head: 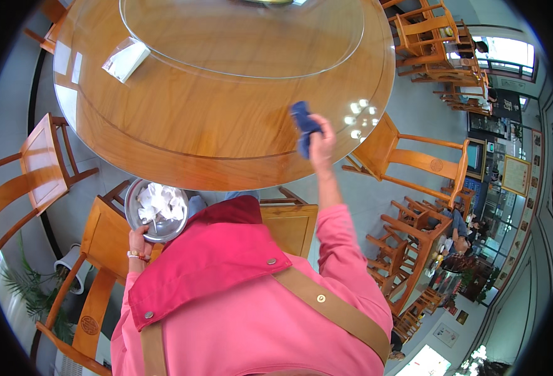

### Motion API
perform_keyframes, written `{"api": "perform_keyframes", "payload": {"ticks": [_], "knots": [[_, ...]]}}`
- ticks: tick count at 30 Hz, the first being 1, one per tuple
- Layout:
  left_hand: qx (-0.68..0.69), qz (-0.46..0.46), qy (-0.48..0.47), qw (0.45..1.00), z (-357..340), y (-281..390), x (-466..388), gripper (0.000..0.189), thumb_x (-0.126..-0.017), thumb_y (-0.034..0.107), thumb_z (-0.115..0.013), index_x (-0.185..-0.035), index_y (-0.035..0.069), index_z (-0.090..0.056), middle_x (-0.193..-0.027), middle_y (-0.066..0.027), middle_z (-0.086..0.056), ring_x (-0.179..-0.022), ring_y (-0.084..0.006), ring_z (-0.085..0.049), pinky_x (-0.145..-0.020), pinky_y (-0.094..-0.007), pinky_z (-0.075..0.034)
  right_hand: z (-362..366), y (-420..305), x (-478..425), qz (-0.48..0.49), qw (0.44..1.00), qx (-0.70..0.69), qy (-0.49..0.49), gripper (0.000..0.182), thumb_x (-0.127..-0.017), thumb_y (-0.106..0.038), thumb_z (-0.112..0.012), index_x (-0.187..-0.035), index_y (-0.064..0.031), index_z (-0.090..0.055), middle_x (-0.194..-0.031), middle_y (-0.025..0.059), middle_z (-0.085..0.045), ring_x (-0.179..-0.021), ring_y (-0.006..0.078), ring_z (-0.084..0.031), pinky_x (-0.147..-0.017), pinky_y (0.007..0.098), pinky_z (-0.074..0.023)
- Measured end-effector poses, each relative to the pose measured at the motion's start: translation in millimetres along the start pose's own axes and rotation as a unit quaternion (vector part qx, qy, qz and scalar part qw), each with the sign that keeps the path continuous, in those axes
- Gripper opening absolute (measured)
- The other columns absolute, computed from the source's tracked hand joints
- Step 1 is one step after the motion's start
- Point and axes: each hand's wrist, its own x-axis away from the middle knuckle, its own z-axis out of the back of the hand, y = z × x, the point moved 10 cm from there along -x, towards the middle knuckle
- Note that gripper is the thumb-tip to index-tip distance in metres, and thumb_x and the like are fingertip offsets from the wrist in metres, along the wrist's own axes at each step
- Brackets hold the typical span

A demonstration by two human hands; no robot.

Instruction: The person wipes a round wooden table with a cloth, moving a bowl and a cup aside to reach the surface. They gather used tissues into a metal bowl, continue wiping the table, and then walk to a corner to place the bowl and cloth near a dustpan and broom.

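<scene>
My right hand (322, 141) grips a folded dark blue cloth (306, 123) over the near right part of a round wooden table (201, 117). Whether the cloth presses on the tabletop is hard to tell, as the hand is a little blurred. Low on the left, my left hand (141, 244) holds a metal bowl (133, 207) by its rim, just below the table's edge. Crumpled white tissues (161, 202) lie in the bowl.
A glass turntable (238, 42) covers the table's middle. A pack of white tissues (126, 60) lies at its left. Wooden chairs stand close by: one right (412, 157), one far left (46, 164), one near left (93, 263). People sit at tables farther right.
</scene>
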Motion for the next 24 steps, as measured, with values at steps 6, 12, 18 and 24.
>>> {"api": "perform_keyframes", "payload": {"ticks": [6, 12, 18, 24], "knots": [[-0.014, 0.022, 0.004, 1.000, 3.3, 2.2, -5.7, 0.039, -0.076, -0.006, -0.045, -0.115, -0.006, -0.046, -0.107, -0.0172, -0.056, -0.094, -0.0320, -0.059, -0.079, -0.0481, -0.052, 96.7, 63.4, -49.2, 0.135, 0.890, 0.416, 0.130, 0.050, -0.070, 0.001, -0.046, -0.120, -0.0035, -0.049, -0.126, 0.0189, -0.046, -0.120, 0.0350, -0.042, -0.100, 0.0435, -0.0332], [-0.005, 0.050, 0.008, 0.999, 25.5, -8.6, -20.9, 0.039, -0.076, -0.004, -0.044, -0.115, -0.006, -0.045, -0.106, -0.0174, -0.056, -0.094, -0.0330, -0.059, -0.081, -0.0490, -0.051, -38.9, 24.8, 29.9, 0.200, 0.866, 0.456, 0.044, 0.050, -0.071, -0.002, -0.050, -0.121, -0.0031, -0.049, -0.126, 0.0221, -0.046, -0.120, 0.0361, -0.042, -0.098, 0.0492, -0.0307], [-0.034, 0.079, 0.023, 0.996, 13.8, -5.2, -17.2, 0.042, -0.076, -0.001, -0.045, -0.118, -0.005, -0.043, -0.107, -0.0176, -0.057, -0.093, -0.0352, -0.059, -0.079, -0.0514, -0.051, -210.3, -62.6, 162.6, 0.338, 0.878, 0.315, -0.125, 0.031, -0.074, -0.012, -0.051, -0.104, -0.0072, -0.056, -0.116, 0.0144, -0.051, -0.113, 0.0309, -0.046, -0.090, 0.0439, -0.0360], [-0.152, 0.050, 0.050, 0.986, 12.1, 13.1, -10.1, 0.043, -0.076, -0.002, -0.045, -0.119, -0.003, -0.044, -0.109, -0.0179, -0.057, -0.095, -0.0363, -0.060, -0.082, -0.0515, -0.050, -302.9, -64.9, 228.9, 0.233, 0.887, -0.076, -0.392, 0.032, -0.068, -0.001, -0.054, -0.099, -0.0073, -0.060, -0.101, 0.0121, -0.059, -0.096, 0.0286, -0.056, -0.085, 0.0374, -0.0424]]}}
